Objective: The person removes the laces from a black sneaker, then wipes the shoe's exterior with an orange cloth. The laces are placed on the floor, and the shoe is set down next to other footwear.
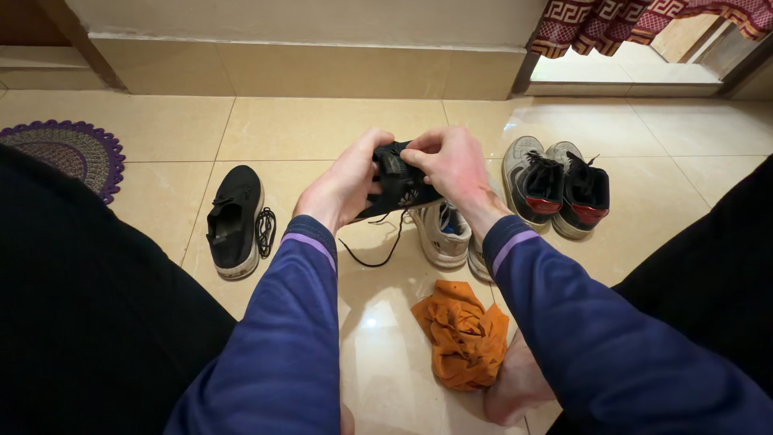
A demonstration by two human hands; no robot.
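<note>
Both hands hold a black knit shoe (398, 184) up over the tiled floor. My left hand (342, 184) grips its left side. My right hand (453, 167) pinches the top near the lace holes. A black lace (378, 250) hangs from the shoe in a loop toward the floor. The matching black shoe (234, 219) lies on the floor to the left, with a loose coiled black lace (265, 230) beside it.
A white sneaker (441, 234) sits under the held shoe. A grey pair with red and black insides (555, 187) stands to the right. An orange cloth (461, 333) lies crumpled by my bare foot (515, 387). A purple round mat (68, 151) is far left; doorway with curtain (628, 20) at upper right.
</note>
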